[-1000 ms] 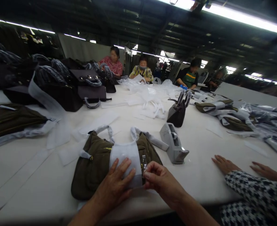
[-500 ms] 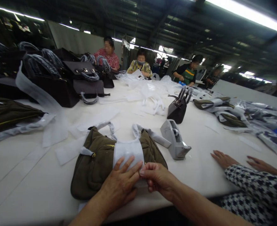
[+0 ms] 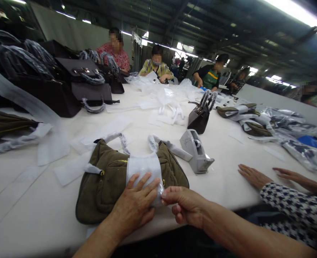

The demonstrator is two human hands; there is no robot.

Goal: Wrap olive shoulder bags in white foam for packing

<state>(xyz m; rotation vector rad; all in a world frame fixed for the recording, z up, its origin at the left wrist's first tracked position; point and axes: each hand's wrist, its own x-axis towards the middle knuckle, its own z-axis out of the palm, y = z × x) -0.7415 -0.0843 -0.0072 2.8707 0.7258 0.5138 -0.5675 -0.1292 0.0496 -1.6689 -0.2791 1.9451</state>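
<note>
An olive-green handbag (image 3: 112,186) lies on the white table in front of me, its handles covered in white wrapping. A band of white foam sheet (image 3: 142,165) runs around its middle. My left hand (image 3: 137,200) rests flat on this band with the fingers spread. At the band's right edge, my right hand (image 3: 187,204) pinches a shiny strip of clear tape (image 3: 162,186) between thumb and forefinger. A grey tape dispenser (image 3: 197,152) stands beyond the bag's right side, close to its wrapped strap.
Dark handbags (image 3: 58,79) are massed at the left back; one small dark handbag (image 3: 200,114) stands past the dispenser. A co-worker's hands (image 3: 255,176) rest on the table at right. Wrapped olive bags (image 3: 244,114) and plastic (image 3: 303,154) lie behind them. Several people sit opposite.
My right hand has drawn slightly away from my left fingers, and the shiny tape strip shows more clearly. The left hand stays on the foam band. The whole view has shifted a little.
</note>
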